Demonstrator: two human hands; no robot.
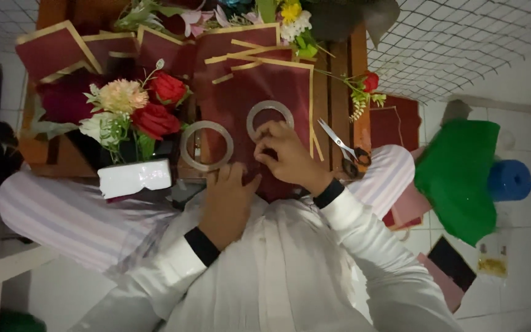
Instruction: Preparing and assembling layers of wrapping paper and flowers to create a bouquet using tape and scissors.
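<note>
The right hand [287, 155] pinches at the lower edge of a clear tape roll [270, 120] lying on a maroon sheet with gold border [278, 86] on the wooden bench [339, 80]. The left hand [228, 200], fingers loosely curled and holding nothing, rests on the sheet at 7 o'clock of that roll. A second tape roll [206, 146] lies at 9 o'clock, scissors [345, 147] at 3 o'clock. No tape looks applied yet; several sheets lie loose, and a flower arrangement [133, 114] stands assembled.
</note>
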